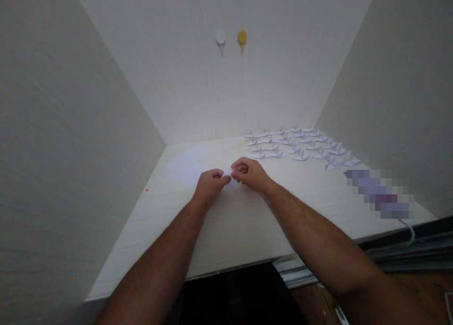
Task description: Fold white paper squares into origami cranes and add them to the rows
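My left hand [209,183] and my right hand [249,172] meet over the middle of a pale wooden table [247,226]. Both are closed in a pinch on a small white folded piece of paper [230,179] that shows only as a sliver between the fingertips. Just behind my left hand lies a stack of white paper sheets [189,167]. Several finished small paper cranes [300,145] stand in rows at the back right of the table.
White walls close in the table at the left, back and right. Two hooks hang on the back wall, a white hook [220,38] and a yellow hook [242,37]. A blurred-out object [380,193] lies near the table's right edge, with a white cable [408,228] beside it.
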Action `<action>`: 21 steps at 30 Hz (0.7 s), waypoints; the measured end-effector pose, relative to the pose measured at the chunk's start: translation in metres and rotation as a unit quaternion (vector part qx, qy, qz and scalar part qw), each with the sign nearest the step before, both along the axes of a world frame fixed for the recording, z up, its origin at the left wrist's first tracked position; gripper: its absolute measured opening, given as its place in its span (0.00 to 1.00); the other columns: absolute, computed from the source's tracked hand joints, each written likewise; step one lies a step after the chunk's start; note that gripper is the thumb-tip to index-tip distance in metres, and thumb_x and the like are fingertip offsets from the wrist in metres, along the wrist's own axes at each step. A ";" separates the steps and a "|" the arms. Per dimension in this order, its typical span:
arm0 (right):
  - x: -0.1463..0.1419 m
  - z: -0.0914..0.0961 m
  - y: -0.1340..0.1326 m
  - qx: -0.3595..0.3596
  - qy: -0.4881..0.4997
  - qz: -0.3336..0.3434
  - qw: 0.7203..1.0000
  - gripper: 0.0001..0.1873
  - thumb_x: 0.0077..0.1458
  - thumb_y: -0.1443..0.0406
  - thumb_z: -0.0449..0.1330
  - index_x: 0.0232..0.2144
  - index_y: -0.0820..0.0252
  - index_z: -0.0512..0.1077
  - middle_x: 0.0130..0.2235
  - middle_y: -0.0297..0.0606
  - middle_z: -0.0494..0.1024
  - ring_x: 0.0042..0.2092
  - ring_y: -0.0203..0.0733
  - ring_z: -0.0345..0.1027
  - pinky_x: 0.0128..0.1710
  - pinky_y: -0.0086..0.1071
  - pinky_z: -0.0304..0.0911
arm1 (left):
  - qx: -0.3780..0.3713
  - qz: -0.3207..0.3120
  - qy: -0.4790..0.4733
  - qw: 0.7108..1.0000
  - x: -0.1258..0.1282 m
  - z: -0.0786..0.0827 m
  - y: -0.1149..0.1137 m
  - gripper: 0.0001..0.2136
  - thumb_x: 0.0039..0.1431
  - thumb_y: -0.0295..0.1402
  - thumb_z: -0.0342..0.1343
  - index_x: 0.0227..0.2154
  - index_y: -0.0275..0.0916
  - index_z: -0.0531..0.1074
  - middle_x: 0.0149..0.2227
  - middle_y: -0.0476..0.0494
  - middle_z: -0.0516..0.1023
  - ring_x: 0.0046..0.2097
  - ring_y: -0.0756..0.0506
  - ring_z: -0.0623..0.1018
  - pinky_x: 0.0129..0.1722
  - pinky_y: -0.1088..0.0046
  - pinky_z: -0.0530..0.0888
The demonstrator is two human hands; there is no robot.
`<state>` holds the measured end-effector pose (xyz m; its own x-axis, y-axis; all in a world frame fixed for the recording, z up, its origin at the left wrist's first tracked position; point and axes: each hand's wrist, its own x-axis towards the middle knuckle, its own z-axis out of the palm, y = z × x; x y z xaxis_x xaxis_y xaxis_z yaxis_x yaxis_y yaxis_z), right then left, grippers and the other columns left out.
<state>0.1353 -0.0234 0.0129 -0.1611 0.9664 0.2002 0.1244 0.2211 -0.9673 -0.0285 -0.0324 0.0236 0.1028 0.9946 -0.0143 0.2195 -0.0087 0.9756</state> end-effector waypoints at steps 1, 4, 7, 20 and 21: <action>0.000 0.001 0.000 -0.020 -0.007 0.003 1.000 0.10 0.45 0.66 0.63 0.32 0.63 0.70 0.23 0.30 0.72 0.22 0.29 0.63 0.22 0.24 0.59 | 0.002 0.007 -0.010 1.000 0.000 0.000 0.000 0.10 0.41 0.35 0.63 0.19 0.37 0.68 0.14 0.56 0.64 0.18 0.55 0.59 0.18 0.77 0.54; 0.002 0.005 -0.001 -0.057 -0.028 0.013 0.998 0.06 0.47 0.65 0.62 0.28 0.64 0.71 0.20 0.32 0.72 0.20 0.30 0.63 0.20 0.24 0.58 | 0.001 0.010 -0.038 0.999 0.000 -0.002 0.002 0.09 0.41 0.35 0.63 0.20 0.37 0.69 0.15 0.55 0.66 0.18 0.55 0.59 0.18 0.77 0.54; 0.003 0.007 -0.002 -0.060 -0.016 0.016 0.998 0.06 0.47 0.65 0.61 0.26 0.64 0.71 0.19 0.32 0.72 0.20 0.30 0.63 0.20 0.23 0.58 | -0.004 -0.003 -0.051 0.999 -0.001 -0.004 0.003 0.09 0.41 0.35 0.63 0.20 0.37 0.69 0.15 0.55 0.66 0.18 0.55 0.59 0.18 0.77 0.53; 0.002 0.006 -0.004 -0.039 -0.016 0.009 0.999 0.06 0.43 0.65 0.61 0.23 0.64 0.70 0.17 0.30 0.70 0.19 0.30 0.61 0.20 0.23 0.54 | -0.016 -0.025 -0.065 0.997 -0.001 -0.006 0.004 0.08 0.41 0.34 0.63 0.20 0.37 0.69 0.16 0.54 0.65 0.18 0.55 0.60 0.19 0.77 0.54; 0.002 0.006 -0.004 -0.038 -0.012 0.007 0.999 0.06 0.43 0.65 0.61 0.22 0.64 0.70 0.17 0.30 0.70 0.19 0.30 0.60 0.20 0.23 0.54 | -0.017 -0.030 -0.068 0.997 -0.001 -0.007 0.004 0.08 0.41 0.34 0.63 0.20 0.37 0.69 0.16 0.54 0.65 0.18 0.55 0.60 0.19 0.77 0.54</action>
